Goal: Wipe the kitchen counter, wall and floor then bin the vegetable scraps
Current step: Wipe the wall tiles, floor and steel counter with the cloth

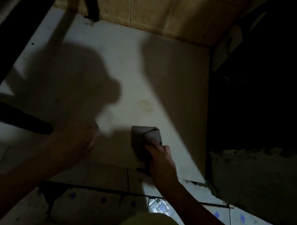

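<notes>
A folded grey cloth (145, 133) lies pressed on a large pale floor tile (122, 70), low in the dim view. My right hand (160, 156) grips the cloth's near end and holds it flat against the tile. My left hand (86, 139) rests to the left of the cloth, in shadow, fingers spread on the floor and holding nothing. A faint yellowish stain (145, 105) marks the tile just beyond the cloth. No vegetable scraps are visible.
Dark furniture legs (16, 118) cross the left side. A beige tiled wall (153, 8) rises at the far edge. Rough grey concrete (257, 177) and deep darkness fill the right. Patterned small tiles (159, 206) run along the near edge.
</notes>
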### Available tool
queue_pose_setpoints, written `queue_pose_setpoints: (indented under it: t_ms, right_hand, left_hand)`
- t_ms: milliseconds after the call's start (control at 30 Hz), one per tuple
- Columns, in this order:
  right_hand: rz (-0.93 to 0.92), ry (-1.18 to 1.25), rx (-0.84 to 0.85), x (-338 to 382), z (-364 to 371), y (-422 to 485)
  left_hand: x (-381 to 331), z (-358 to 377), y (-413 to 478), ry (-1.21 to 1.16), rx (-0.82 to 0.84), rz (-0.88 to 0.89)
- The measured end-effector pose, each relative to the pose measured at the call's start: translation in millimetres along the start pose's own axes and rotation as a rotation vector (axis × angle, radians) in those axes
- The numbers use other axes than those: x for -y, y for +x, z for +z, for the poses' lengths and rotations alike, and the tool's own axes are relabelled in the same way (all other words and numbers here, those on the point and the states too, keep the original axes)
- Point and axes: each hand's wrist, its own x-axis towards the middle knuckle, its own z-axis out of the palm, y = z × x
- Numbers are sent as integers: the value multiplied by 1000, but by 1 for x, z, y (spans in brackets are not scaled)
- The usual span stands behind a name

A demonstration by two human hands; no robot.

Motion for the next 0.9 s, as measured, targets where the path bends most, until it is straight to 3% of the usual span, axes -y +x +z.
queue_pose_setpoints:
  t_ms: [167,400,600,900]
  right_hand:
    - [159,-30,-86,-38,-22,-29]
    - [307,-99,-130,-65,-23,-57]
    - [120,-58,77,-36,3,-43]
    - [-181,20,178,26,40,-7]
  left_hand:
    - [8,-3,-25,6,27,-25]
    - [13,4,-17,135,203,-49]
    - [-1,11,0,15,0,64]
    - [48,12,-58,-59,124,-266]
